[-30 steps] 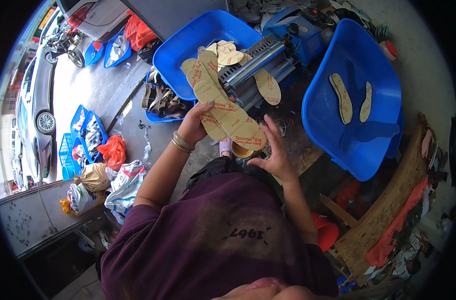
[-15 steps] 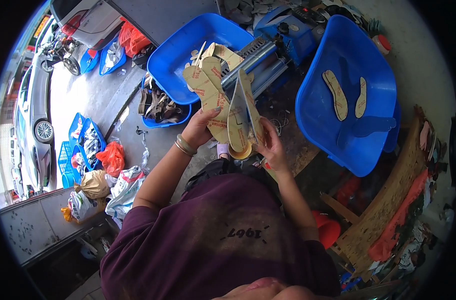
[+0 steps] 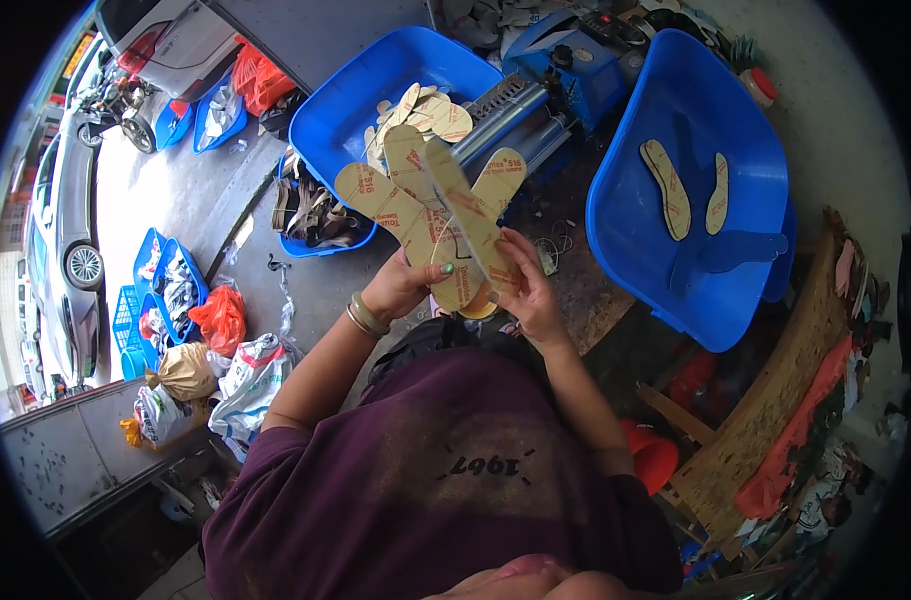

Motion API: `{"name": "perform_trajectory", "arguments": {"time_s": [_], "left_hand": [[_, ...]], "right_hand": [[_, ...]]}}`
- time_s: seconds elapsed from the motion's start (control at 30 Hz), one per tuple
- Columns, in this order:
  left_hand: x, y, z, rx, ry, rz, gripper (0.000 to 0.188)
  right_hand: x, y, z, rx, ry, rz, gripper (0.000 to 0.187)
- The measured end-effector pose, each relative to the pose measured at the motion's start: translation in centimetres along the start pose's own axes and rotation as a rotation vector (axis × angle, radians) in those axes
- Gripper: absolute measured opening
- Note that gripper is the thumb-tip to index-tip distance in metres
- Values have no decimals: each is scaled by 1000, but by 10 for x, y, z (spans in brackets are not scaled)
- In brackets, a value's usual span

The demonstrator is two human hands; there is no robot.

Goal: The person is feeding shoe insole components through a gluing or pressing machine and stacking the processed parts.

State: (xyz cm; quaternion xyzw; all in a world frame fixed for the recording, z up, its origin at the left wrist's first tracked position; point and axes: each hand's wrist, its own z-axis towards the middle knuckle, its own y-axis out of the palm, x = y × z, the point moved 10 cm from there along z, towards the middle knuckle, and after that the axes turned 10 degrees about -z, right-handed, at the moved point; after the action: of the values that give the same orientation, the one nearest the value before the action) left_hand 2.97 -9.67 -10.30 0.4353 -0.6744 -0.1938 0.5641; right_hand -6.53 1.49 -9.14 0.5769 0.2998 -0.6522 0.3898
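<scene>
My left hand (image 3: 401,290) grips a fanned bunch of tan shoe insoles (image 3: 401,205) by their lower ends. My right hand (image 3: 528,292) holds another tan insole (image 3: 466,222) that crosses the bunch in front. Both hands are raised before my chest, over a blue roller machine (image 3: 536,105). Behind the fan, a blue tub (image 3: 376,90) holds a heap of more insoles (image 3: 426,110).
A large blue tub (image 3: 696,110) at the right holds two insoles (image 3: 668,188). A smaller blue basin of dark straps (image 3: 316,215) sits at the left. Bags, blue crates (image 3: 151,300) and a parked car (image 3: 61,230) lie farther left. A wooden plank (image 3: 776,400) and red items are at the right.
The bunch has spread into a wider fan. My right hand has moved up from the machine's side and taken hold of an insole at the front of the bunch.
</scene>
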Motion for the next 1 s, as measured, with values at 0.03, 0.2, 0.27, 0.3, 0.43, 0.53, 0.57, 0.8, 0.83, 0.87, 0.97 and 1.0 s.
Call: {"name": "perform_trajectory", "arguments": {"time_s": [0.03,0.2,0.27,0.3,0.43,0.53,0.57,0.8,0.83,0.87,0.97,1.0], "left_hand": [[0,-6,-4,38,-2,-3,56],[6,-26,-21,149,90,-1,52],[7,-24,-29,182,139,-6,49],[4,-24,-32,184,137,-4,49],[-6,-15,-24,193,199,-54,42],[-15,-12,-16,183,214,-87,39],[-16,-14,-15,198,221,-62,38],[-33,-19,-7,206,218,255,34],[-32,-17,-7,228,221,346,32],[-31,-16,-7,225,218,349,32],[-20,-13,-8,279,223,323,28],[-16,-12,-10,291,210,287,27]], "right_hand": [[7,-3,-1,-1,-1,0,66],[63,-77,-7,294,8,-711,63],[75,-92,3,302,-11,-833,63],[77,-94,11,306,-33,-952,64],[70,-94,50,285,-90,-1174,65],[47,-79,49,352,-106,-1264,58],[27,-67,45,366,-111,-1134,54],[80,18,-22,214,492,316,26],[82,14,-23,219,491,317,26],[87,5,-24,285,490,468,23],[91,-28,-23,372,486,573,21],[89,-37,-22,392,486,527,20]]}}
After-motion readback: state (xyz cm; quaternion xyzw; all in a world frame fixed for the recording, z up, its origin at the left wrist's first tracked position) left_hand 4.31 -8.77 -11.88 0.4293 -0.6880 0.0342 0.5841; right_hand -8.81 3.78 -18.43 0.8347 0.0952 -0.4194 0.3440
